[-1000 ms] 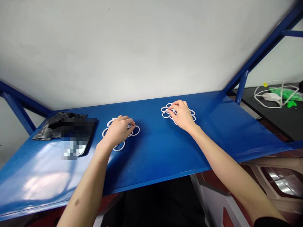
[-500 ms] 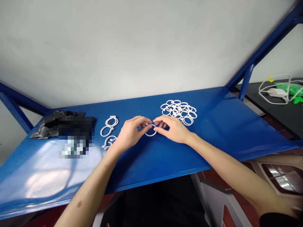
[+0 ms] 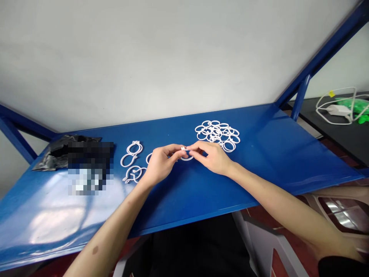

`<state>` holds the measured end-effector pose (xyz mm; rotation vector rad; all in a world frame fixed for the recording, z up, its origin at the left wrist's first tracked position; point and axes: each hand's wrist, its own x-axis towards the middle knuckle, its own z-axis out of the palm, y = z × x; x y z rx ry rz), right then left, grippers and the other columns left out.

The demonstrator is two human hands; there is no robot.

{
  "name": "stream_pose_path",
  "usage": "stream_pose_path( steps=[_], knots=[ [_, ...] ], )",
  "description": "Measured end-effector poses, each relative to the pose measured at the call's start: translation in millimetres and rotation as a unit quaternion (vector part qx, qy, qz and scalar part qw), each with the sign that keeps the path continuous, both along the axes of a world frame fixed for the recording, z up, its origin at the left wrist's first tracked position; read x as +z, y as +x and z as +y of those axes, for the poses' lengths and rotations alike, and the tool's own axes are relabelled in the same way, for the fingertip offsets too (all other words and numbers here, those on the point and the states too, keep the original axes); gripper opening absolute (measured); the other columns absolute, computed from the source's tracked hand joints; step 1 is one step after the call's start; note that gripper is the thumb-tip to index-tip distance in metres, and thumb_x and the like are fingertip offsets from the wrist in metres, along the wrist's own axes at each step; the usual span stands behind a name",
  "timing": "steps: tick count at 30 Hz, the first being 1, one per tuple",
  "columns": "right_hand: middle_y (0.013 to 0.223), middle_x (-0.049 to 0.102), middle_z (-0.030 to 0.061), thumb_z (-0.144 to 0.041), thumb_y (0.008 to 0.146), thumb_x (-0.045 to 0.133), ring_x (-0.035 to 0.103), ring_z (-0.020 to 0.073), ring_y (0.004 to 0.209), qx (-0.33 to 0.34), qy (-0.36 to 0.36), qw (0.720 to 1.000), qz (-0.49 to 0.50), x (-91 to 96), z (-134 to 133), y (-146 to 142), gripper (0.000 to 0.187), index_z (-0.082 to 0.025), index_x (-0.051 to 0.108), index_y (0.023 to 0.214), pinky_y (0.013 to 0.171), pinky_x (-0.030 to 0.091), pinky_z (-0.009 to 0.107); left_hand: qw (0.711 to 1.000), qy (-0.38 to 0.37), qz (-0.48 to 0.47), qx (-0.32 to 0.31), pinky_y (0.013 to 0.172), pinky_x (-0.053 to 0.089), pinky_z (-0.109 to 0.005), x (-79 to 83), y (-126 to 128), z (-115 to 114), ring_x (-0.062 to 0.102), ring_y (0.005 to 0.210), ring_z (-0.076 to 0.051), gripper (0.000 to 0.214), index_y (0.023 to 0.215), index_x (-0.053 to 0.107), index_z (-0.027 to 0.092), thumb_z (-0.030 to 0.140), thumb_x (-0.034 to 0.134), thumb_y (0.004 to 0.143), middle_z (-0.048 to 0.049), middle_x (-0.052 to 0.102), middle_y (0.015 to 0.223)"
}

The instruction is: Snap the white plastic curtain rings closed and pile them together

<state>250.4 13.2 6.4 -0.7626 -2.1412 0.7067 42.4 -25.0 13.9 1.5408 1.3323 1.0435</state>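
Your left hand (image 3: 161, 163) and right hand (image 3: 215, 157), centre of frame: fingertips close together, pinching one white ring (image 3: 188, 158). Ring pile (image 3: 215, 133), right of centre, behind your right hand. Loose rings (image 3: 134, 156), left of centre. Black plastic bag (image 3: 60, 156), left. Blue table (image 3: 196, 196), beneath you, bearing pile, loose rings and bag. White cable (image 3: 336, 123), far right.

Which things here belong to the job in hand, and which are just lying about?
Job:
ring in left hand and right hand
right ring pile
left loose rings

Seemingly lying about:
black plastic bag
white cable
green plastic
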Motion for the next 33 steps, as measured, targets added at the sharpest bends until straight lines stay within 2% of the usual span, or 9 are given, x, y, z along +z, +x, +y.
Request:
stream_pose_path(
  steps=[8,13,17,20,22,25,27,30,33],
  knots=[
    [0.092,0.074,0.0040,-0.024,0.104,0.054,0.068,0.0173,0.085,0.043,0.074,0.996,-0.023,-3.0,-3,-1,0.017,-0.022,0.070,0.099,0.078,0.057,0.032,0.993,0.039,0.089,0.064,0.080,0.055,-0.029,-5.1,7,-9,0.075,0.083,-0.022,0.023,0.092,0.081,0.024,0.039,0.065,0.088,-0.0015,0.081,0.092],
    [0.097,0.074,0.0046,-0.022,0.104,0.052,0.068,0.0184,0.090,0.049,0.095,0.993,-0.049,-10.2,0,-4,0.017,-0.022,0.069,0.104,0.081,0.057,0.033,0.986,0.059,0.147,0.044,0.074,0.053,-0.027,-6.0,6,-7,0.074,0.081,-0.021,0.025,0.097,0.081,0.025,0.040,0.061,0.091,-0.0010,0.081,0.091],
    [0.101,0.074,0.0059,-0.021,0.103,0.054,0.068,0.0186,0.094,0.012,0.110,0.993,-0.046,-12.8,8,-7,0.014,-0.020,0.068,0.105,0.085,0.056,0.033,0.973,0.096,0.207,0.015,0.075,0.053,-0.029,3.4,-5,-1,0.072,0.079,-0.020,0.036,0.116,0.076,0.024,0.047,0.062,0.092,-0.0034,0.081,0.096],
    [0.101,0.072,0.0064,-0.023,0.102,0.056,0.067,0.0199,0.096,-0.060,0.129,0.989,-0.048,-8.2,25,4,0.014,-0.020,0.069,0.101,0.087,0.054,0.034,0.953,0.131,0.273,0.024,0.085,0.054,-0.032,10.3,-26,5,0.070,0.089,-0.022,0.038,0.125,0.070,0.022,0.038,0.055,0.093,-0.0055,0.079,0.105],
    [0.101,0.071,0.0067,-0.025,0.101,0.057,0.065,0.0210,0.094,-0.153,0.133,0.978,-0.043,-4.1,42,22,0.014,-0.021,0.070,0.098,0.083,0.052,0.035,0.927,0.125,0.351,0.034,0.095,0.052,-0.037,11.3,-44,10,0.068,0.100,-0.024,0.039,0.123,0.069,0.021,0.025,0.050,0.089,-0.0067,0.077,0.112],
    [0.103,0.068,0.0088,-0.026,0.098,0.057,0.062,0.0230,0.091,-0.302,0.123,0.944,-0.042,-1.3,71,54,0.014,-0.020,0.071,0.097,0.084,0.050,0.039,0.884,0.078,0.461,0.007,0.103,0.049,-0.044,6.7,-68,15,0.062,0.114,-0.030,0.046,0.123,0.068,0.020,0.020,0.051,0.080,-0.0095,0.071,0.122],
    [0.099,0.069,0.0094,-0.025,0.096,0.057,0.060,0.0251,0.091,-0.371,0.106,0.920,-0.059,-3.3,86,71,0.015,-0.019,0.071,0.096,0.087,0.048,0.042,0.869,0.046,0.493,-0.022,0.104,0.048,-0.047,1.9,-79,18,0.061,0.116,-0.031,0.048,0.122,0.068,0.021,0.020,0.052,0.077,-0.0103,0.069,0.124],
    [0.095,0.071,0.0099,-0.023,0.093,0.059,0.058,0.0275,0.092,-0.397,0.069,0.910,-0.101,-10.5,98,83,0.015,-0.019,0.074,0.093,0.089,0.047,0.044,0.874,0.021,0.483,-0.048,0.100,0.050,-0.043,-2.7,-87,22,0.064,0.112,-0.028,0.047,0.118,0.068,0.021,0.016,0.051,0.074,-0.0092,0.069,0.120],
    [0.096,0.072,0.0099,-0.024,0.093,0.060,0.057,0.0292,0.095,-0.375,0.044,0.914,-0.148,-17.3,100,84,0.017,-0.019,0.076,0.095,0.091,0.047,0.045,0.885,0.022,0.464,-0.044,0.094,0.053,-0.039,-3.2,-87,25,0.067,0.103,-0.025,0.041,0.110,0.069,0.021,0.015,0.049,0.075,-0.0080,0.071,0.110]
  ],
)
